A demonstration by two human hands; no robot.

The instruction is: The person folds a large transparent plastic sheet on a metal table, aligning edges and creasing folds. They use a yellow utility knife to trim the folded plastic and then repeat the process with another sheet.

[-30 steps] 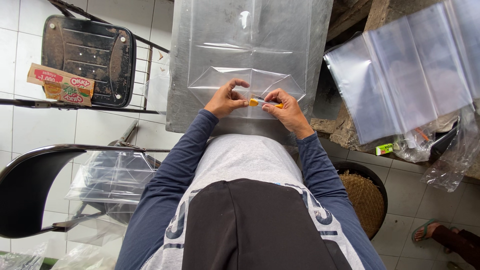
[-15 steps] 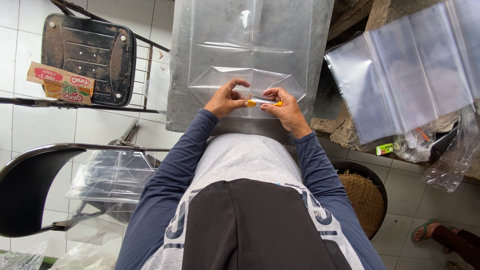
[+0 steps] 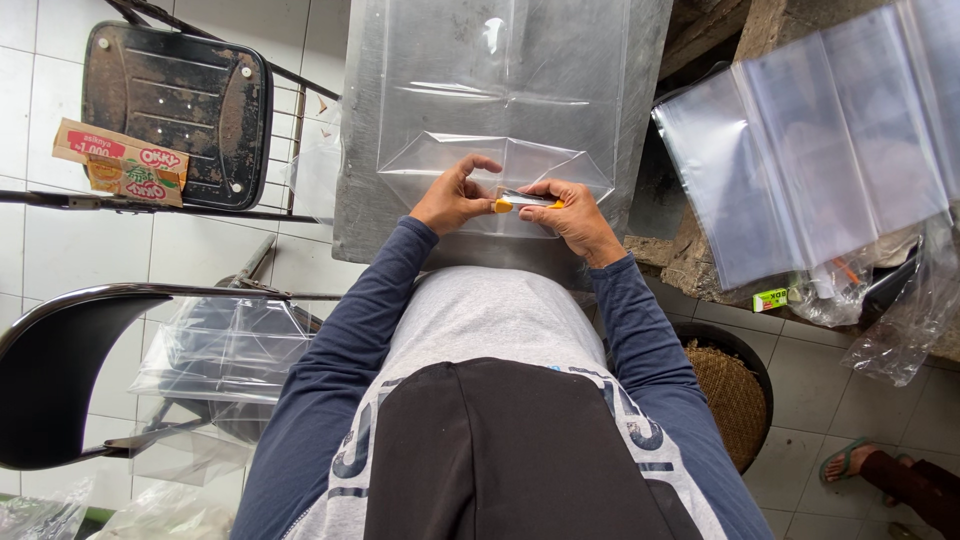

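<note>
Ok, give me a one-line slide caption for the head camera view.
Both hands, left hand and right hand, hold a small orange-tipped cutter over a clear plastic bag on a grey table.

Cutter (image 3: pixel 522 203): orange ends, silvery grey middle;
Plastic bag (image 3: pixel 500 100): clear, glossy, faint white glare;
Bench (image 3: pixel 352 200): dull grey;
Sleeves (image 3: pixel 350 340): navy blue;
Shirt (image 3: pixel 470 320): pale grey, dark blue lettering;
Apron (image 3: pixel 510 460): black;
Chair seat (image 3: pixel 170 115): worn black, pale speckles;
Carton (image 3: pixel 120 162): brown card, red and green print;
Floor tiles (image 3: pixel 60 240): white, grey grout;
Basket (image 3: pixel 735 390): brown weave, black rim
</note>
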